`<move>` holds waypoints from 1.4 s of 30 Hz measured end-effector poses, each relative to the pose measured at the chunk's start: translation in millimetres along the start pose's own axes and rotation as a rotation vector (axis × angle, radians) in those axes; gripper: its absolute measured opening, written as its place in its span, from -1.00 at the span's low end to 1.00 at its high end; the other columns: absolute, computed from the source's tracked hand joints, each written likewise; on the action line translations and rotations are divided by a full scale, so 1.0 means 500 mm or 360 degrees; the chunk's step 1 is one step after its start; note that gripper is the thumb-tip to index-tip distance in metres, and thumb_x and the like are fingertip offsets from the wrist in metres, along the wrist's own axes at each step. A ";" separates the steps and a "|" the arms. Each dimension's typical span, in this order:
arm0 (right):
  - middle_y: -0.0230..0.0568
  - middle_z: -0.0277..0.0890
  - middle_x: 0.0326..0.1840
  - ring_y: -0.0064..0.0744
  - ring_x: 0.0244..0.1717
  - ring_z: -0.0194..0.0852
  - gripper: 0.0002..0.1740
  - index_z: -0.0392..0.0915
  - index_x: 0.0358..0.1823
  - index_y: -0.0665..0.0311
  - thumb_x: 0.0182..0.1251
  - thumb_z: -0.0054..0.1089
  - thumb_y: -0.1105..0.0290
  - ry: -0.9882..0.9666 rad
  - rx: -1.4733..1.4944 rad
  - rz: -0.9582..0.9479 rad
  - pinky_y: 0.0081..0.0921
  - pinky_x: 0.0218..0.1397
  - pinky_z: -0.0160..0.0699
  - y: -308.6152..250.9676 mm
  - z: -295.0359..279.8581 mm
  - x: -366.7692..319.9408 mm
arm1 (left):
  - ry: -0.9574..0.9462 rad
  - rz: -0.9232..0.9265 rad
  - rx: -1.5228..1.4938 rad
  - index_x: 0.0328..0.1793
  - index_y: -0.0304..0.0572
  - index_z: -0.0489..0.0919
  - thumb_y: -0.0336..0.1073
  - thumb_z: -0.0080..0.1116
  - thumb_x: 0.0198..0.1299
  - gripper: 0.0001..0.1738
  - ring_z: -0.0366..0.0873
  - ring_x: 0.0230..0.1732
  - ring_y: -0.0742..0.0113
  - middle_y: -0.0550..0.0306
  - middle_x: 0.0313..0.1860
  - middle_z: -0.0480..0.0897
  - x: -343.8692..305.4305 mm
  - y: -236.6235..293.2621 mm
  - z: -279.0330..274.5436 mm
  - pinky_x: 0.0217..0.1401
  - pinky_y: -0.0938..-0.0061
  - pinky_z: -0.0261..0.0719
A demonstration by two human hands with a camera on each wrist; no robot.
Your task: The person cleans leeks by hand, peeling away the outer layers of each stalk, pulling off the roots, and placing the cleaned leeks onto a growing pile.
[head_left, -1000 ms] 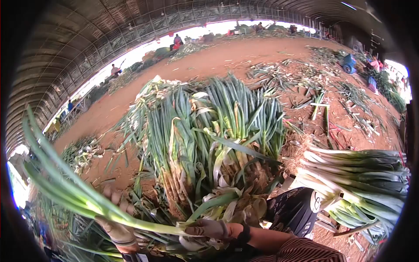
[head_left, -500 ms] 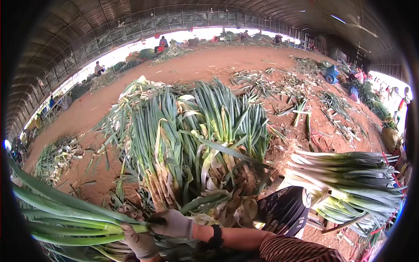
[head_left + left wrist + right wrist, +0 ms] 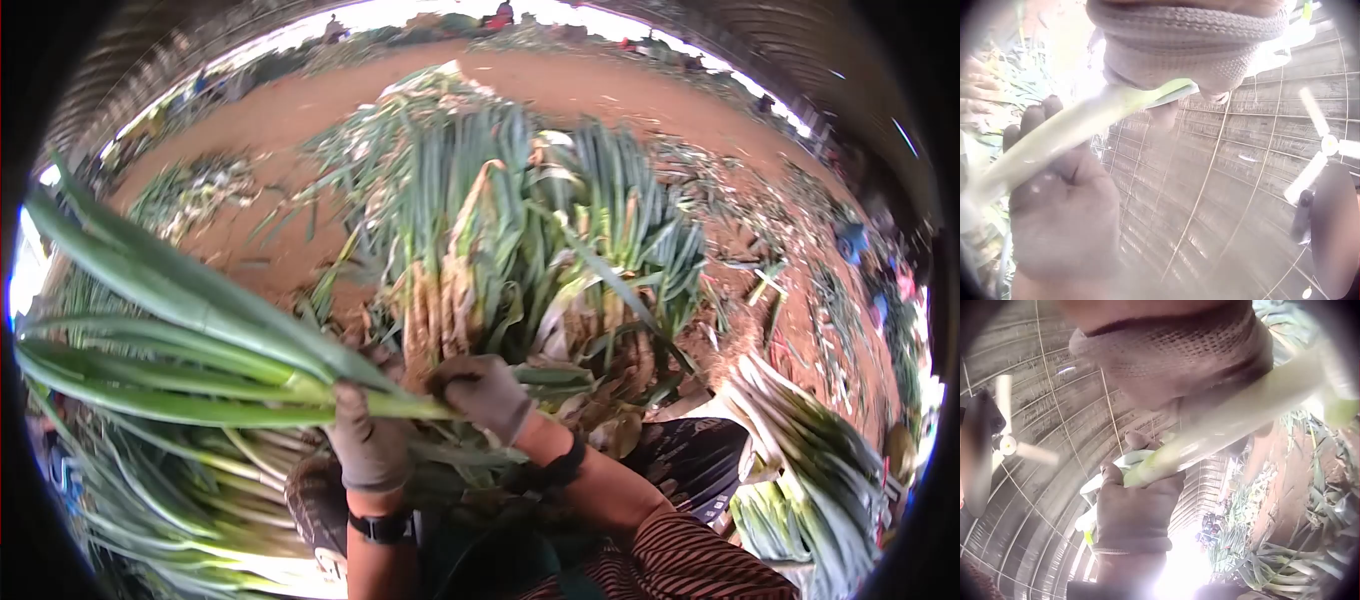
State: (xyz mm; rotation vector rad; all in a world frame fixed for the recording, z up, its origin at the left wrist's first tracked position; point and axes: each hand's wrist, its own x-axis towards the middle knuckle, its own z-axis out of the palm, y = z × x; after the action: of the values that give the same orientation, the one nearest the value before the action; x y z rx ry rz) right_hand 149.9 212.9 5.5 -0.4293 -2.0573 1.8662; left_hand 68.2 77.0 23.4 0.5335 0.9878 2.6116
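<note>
Above the dirt floor [image 3: 300, 105], the left hand [image 3: 370, 445] grips a green onion [image 3: 240, 325], leaves [image 3: 150, 272] leftward; the right hand [image 3: 490, 397] grips its stalk [image 3: 415, 407], rightward.

Far beyond the left hand [image 3: 370, 440] and the right hand [image 3: 488, 398], a distant person [image 3: 500, 14] with something red sits before a band of bright daylight [image 3: 385, 18]; a blurred second figure [image 3: 334, 28] is farther left. Reddish-brown dirt floor [image 3: 560, 85] spreads ahead of the hands. Well to the right hand's right lies a blue object [image 3: 852, 242], too blurred to identify. Overhead are a ribbed, curved roof [image 3: 1210, 187] and a pale ceiling fan [image 3: 1330, 145].
</note>
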 end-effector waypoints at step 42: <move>0.01 0.54 0.08 -0.03 0.03 0.57 -0.38 0.50 0.15 0.26 0.01 0.46 0.27 0.0275 -0.1564 -0.0638 -0.20 -0.01 0.61 -0.037 -0.103 -0.095 | 0.0308 0.0094 -0.0087 0.24 -0.34 0.42 -0.10 -0.05 0.47 -0.55 0.49 -0.27 0.36 0.06 -0.14 0.59 0.037 0.046 -0.105 0.12 0.33 0.49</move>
State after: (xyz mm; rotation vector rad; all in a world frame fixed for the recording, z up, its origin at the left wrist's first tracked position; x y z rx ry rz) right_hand 215.0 236.9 26.8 -0.3329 -2.5571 0.4904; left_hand 25.4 37.8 6.7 0.3057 0.9669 2.7756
